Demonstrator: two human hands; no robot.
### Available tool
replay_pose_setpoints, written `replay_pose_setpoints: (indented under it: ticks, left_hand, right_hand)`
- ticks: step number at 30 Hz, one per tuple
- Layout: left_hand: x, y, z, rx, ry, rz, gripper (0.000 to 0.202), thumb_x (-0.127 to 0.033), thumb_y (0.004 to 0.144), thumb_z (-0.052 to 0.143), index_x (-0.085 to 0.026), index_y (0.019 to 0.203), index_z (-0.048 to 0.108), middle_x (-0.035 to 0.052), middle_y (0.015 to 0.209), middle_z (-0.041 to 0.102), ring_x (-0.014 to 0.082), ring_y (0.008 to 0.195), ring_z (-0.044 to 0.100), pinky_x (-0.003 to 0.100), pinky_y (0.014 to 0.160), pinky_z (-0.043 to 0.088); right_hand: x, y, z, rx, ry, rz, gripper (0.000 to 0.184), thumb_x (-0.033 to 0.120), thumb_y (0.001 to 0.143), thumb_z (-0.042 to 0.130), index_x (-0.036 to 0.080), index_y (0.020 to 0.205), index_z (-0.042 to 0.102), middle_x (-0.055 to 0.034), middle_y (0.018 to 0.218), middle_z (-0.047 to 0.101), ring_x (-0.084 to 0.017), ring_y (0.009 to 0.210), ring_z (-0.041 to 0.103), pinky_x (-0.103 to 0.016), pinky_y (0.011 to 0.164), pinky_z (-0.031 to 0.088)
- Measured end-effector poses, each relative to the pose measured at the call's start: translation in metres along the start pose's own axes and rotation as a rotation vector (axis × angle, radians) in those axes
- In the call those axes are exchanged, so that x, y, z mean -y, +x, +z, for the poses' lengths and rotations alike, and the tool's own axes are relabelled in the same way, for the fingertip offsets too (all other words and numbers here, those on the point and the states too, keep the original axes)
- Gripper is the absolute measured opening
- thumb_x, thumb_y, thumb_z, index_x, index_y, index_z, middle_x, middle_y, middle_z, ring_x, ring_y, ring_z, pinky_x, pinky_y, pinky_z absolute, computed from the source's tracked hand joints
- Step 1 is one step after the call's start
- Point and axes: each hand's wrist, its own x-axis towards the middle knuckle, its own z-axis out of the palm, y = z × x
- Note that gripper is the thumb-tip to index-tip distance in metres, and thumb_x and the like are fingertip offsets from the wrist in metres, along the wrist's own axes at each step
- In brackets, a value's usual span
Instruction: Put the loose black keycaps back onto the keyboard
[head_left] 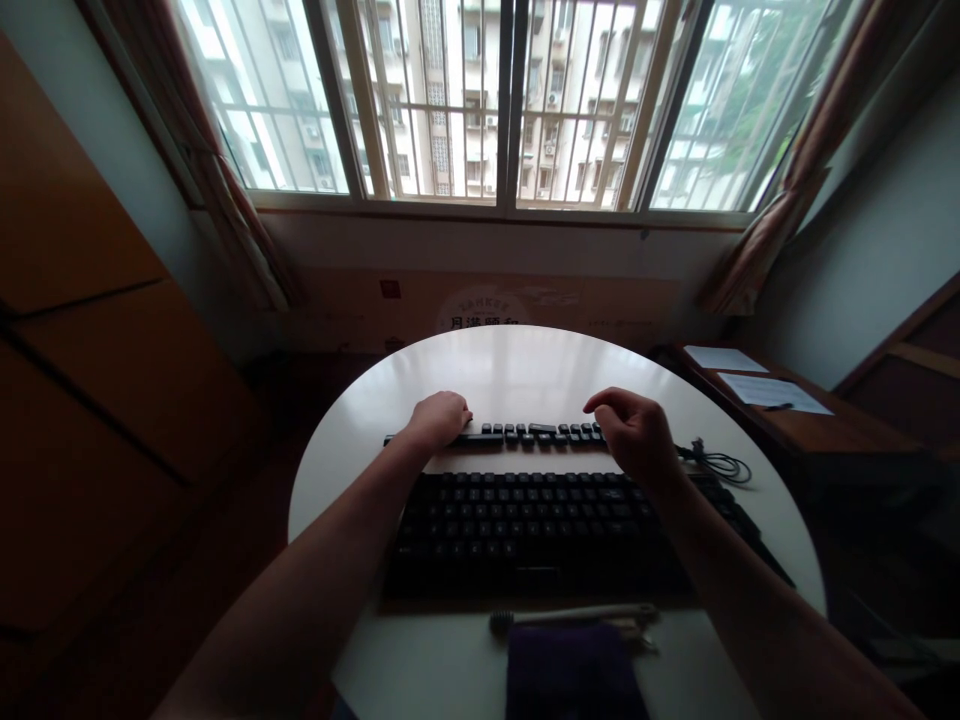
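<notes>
My left hand (pixel 439 417) is closed at the left end of a row of loose black keycaps (pixel 542 428) on the round white table. A small dark piece, seemingly a keycap, shows at its fingertips. At the row's right end my right hand (pixel 634 425) is curled, its index finger bent toward the left; whatever it may hold is hidden. In front of the row lies a black keyboard (pixel 525 510), with most of its keycaps in place and a dark bare strip along the near side. Its right part is partly covered by my right forearm.
A brush (pixel 501 623) with a pale handle and a dark purple cloth (pixel 570 670) lie at the table's near side. A coiled black cable (pixel 720 463) rests at the right. Papers (pixel 772 391) and a pen lie on a wooden side table. Barred windows are ahead.
</notes>
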Motion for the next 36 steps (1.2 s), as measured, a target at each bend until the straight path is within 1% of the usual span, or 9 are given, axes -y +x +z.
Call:
replay_pose_setpoints:
  ticks: [3, 5, 8, 12, 15, 18, 25, 31, 36]
  left_hand:
    - [-0.001, -0.004, -0.008, -0.070, -0.014, -0.004, 0.033, -0.032, 0.098, 0.050, -0.016, 0.104, 0.078, 0.0130, 0.118, 0.074, 0.0265, 0.108, 0.067, 0.032, 0.086, 0.050]
    - [-0.006, -0.010, -0.017, -0.133, -0.083, 0.037, 0.033, -0.034, 0.099, 0.049, -0.017, 0.106, 0.077, 0.0116, 0.118, 0.075, 0.0250, 0.109, 0.067, 0.032, 0.090, 0.049]
    - [-0.020, -0.023, -0.028, -0.186, -0.360, 0.214, 0.029, -0.034, 0.097, 0.054, -0.017, 0.101, 0.077, 0.0093, 0.105, 0.077, 0.0235, 0.099, 0.069, 0.033, 0.088, 0.052]
    - [-0.045, -0.038, -0.030, -0.096, -0.707, 0.477, 0.023, -0.036, 0.091, 0.064, -0.017, 0.096, 0.077, 0.0066, 0.095, 0.077, 0.0197, 0.087, 0.070, 0.029, 0.079, 0.054]
    - [-0.059, -0.044, -0.026, -0.002, -0.858, 0.563, 0.025, -0.038, 0.090, 0.066, -0.015, 0.092, 0.076, 0.0060, 0.086, 0.075, 0.0167, 0.077, 0.068, 0.026, 0.072, 0.053]
    - [-0.065, -0.045, -0.022, 0.058, -0.930, 0.587, 0.023, -0.036, 0.090, 0.067, -0.014, 0.089, 0.074, 0.0052, 0.080, 0.074, 0.0148, 0.073, 0.067, 0.025, 0.069, 0.053]
    - [-0.068, -0.048, -0.024, 0.048, -0.985, 0.587, 0.024, -0.037, 0.088, 0.071, -0.013, 0.088, 0.074, 0.0054, 0.078, 0.074, 0.0139, 0.071, 0.067, 0.025, 0.068, 0.053]
    - [-0.074, -0.057, -0.033, 0.028, -1.114, 0.561, 0.031, -0.043, 0.085, 0.076, -0.012, 0.084, 0.075, 0.0049, 0.070, 0.071, 0.0132, 0.065, 0.066, 0.024, 0.062, 0.053]
    - [-0.078, -0.058, -0.033, 0.026, -1.154, 0.506, 0.034, -0.044, 0.080, 0.081, -0.011, 0.083, 0.075, 0.0054, 0.068, 0.071, 0.0136, 0.064, 0.066, 0.024, 0.059, 0.052]
  right_hand:
    - [-0.001, -0.001, 0.002, 0.039, 0.014, -0.018, 0.028, 0.029, 0.079, 0.052, 0.013, 0.081, 0.074, 0.0008, 0.058, 0.053, -0.006, 0.053, 0.041, -0.017, 0.052, 0.032]
    - [-0.001, -0.002, 0.004, 0.077, 0.037, -0.059, 0.027, 0.026, 0.080, 0.053, 0.012, 0.084, 0.075, -0.0008, 0.065, 0.059, -0.005, 0.055, 0.044, -0.017, 0.052, 0.035]
    - [0.002, -0.007, 0.009, 0.157, 0.074, -0.167, 0.027, 0.026, 0.086, 0.056, 0.013, 0.099, 0.076, -0.0047, 0.087, 0.068, -0.006, 0.064, 0.053, -0.015, 0.056, 0.042]
    - [0.009, -0.016, 0.014, 0.257, 0.080, -0.308, 0.030, 0.031, 0.091, 0.063, 0.019, 0.116, 0.073, -0.0056, 0.104, 0.068, -0.006, 0.075, 0.062, -0.014, 0.061, 0.051]
    - [0.013, -0.019, 0.013, 0.288, 0.087, -0.361, 0.024, 0.032, 0.091, 0.067, 0.020, 0.110, 0.074, -0.0049, 0.106, 0.068, -0.006, 0.076, 0.064, -0.013, 0.061, 0.052]
    - [0.015, -0.020, 0.012, 0.287, 0.081, -0.391, 0.018, 0.031, 0.090, 0.069, 0.018, 0.102, 0.074, -0.0040, 0.100, 0.068, -0.005, 0.075, 0.065, -0.012, 0.061, 0.052]
    - [0.014, -0.018, 0.010, 0.253, 0.062, -0.435, 0.017, 0.032, 0.092, 0.068, 0.016, 0.096, 0.074, -0.0036, 0.093, 0.069, -0.005, 0.073, 0.066, -0.011, 0.059, 0.053]
    - [0.023, -0.023, 0.008, 0.195, 0.177, -0.426, 0.017, 0.031, 0.091, 0.070, 0.016, 0.097, 0.072, -0.0041, 0.096, 0.069, -0.008, 0.081, 0.069, -0.014, 0.067, 0.060]
    - [0.029, -0.027, 0.008, 0.164, 0.140, -0.379, 0.018, 0.033, 0.090, 0.070, 0.015, 0.092, 0.071, -0.0049, 0.095, 0.070, -0.009, 0.081, 0.069, -0.015, 0.065, 0.060]
